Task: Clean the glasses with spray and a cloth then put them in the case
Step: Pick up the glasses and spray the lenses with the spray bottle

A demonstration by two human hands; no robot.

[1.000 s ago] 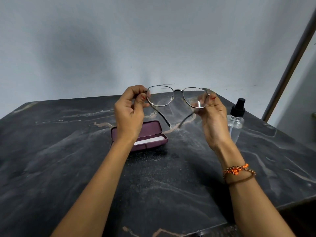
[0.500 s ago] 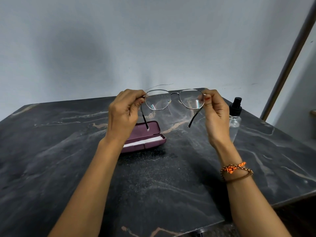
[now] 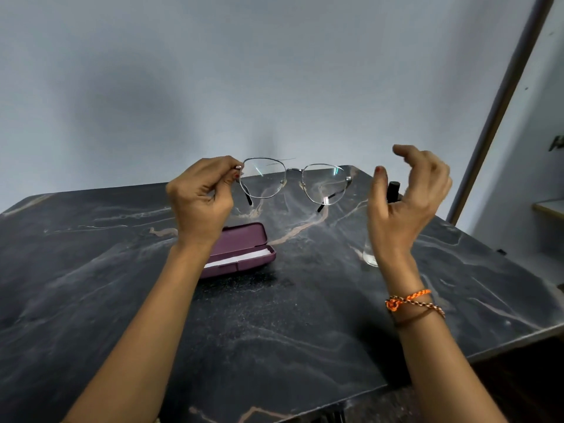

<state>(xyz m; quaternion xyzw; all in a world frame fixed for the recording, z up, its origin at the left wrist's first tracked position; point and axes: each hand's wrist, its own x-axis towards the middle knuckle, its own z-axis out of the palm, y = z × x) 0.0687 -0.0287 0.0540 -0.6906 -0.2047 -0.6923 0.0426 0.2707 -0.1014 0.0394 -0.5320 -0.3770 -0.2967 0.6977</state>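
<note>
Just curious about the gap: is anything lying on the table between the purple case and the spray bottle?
No. In the head view, only bare dark marble table lies between the case and the spray bottle; the glasses hang above it.

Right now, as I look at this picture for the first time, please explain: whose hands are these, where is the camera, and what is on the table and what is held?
No machine here: a person works with bare hands, and a camera on their head looks forward and down. The left hand holds the glasses by one corner, in a pinching grip, above the dark marble table. The right hand is raised, fingers loosely curled, holding nothing. On the table lie an open purple case with something white inside, and a clear spray bottle, mostly hidden behind the right hand.
</note>
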